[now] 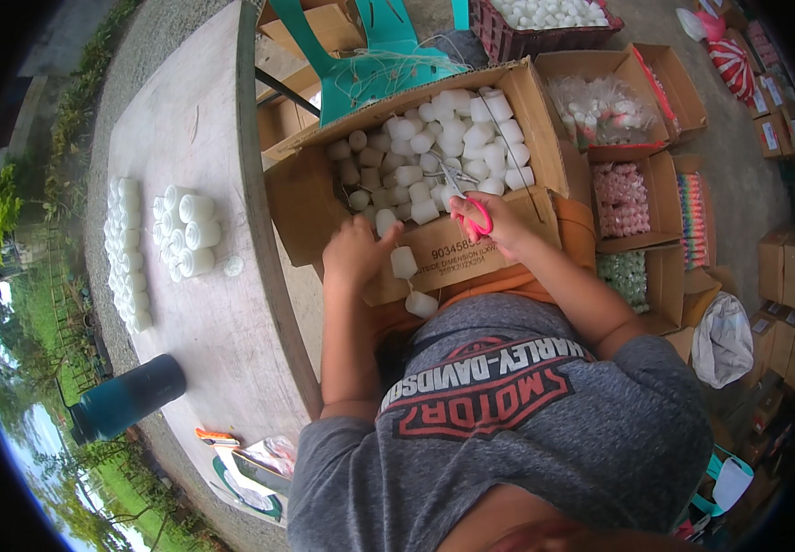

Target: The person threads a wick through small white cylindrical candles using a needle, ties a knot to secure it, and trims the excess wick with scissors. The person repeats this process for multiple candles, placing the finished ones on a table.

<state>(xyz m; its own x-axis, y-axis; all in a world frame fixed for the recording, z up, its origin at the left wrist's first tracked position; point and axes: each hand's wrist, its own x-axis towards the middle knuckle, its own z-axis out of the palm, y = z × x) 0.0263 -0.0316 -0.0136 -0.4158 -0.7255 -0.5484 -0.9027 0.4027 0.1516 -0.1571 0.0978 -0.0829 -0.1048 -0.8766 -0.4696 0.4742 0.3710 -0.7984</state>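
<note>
My right hand [492,224] is closed around the pink-handled scissors [480,216], their metal blades pointing away over the big cardboard box [549,138]. Many small white cup-shaped plastic pieces [452,138] fill this box. At its near left corner my left hand [359,250] has its thumb and fingers around a white cup-shaped piece [385,221]; the grip is partly hidden. Two more such pieces lie by that hand: a white piece [404,262] against the box's near flap [471,262], and a lower white piece [422,304] close to my lap.
On the left stands a long table [223,120] with rows of white pieces [186,230], a teal bottle [131,396] and an orange cutter [218,436]. Beyond the box are a teal chair [370,64] and a crate [544,32]. Open cartons [655,189] of coloured items stand right.
</note>
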